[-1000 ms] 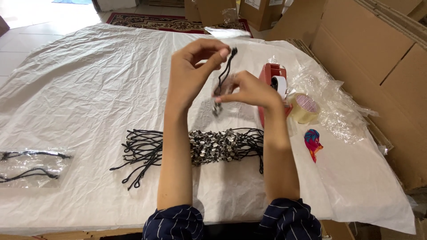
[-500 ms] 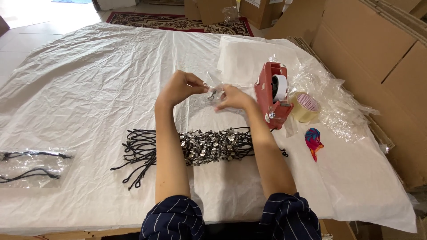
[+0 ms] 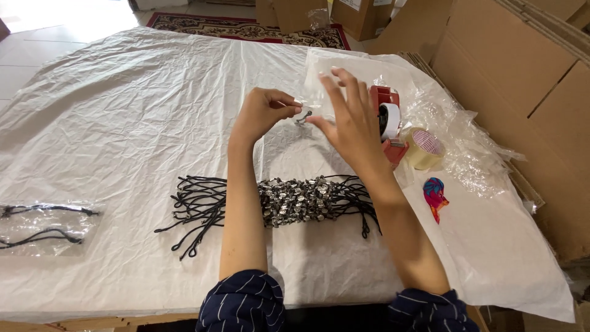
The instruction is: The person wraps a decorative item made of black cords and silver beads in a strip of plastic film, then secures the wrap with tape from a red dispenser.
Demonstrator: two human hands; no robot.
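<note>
White crinkled sheet over the bench. Black cords with silvery beaded middles. Red tape dispenser at 2 o'clock, yellowish tape roll, pink-blue-orange trinket. Navy white-striped sleeves. Brown cardboard.

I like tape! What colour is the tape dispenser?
Red tape dispenser, with a white roll, in the head view.

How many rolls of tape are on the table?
2. One white roll sits in the red tape holder, just behind the right hand. One clear roll lies flat beside it, to the right. More could be hidden under the crumpled plastic.
</note>
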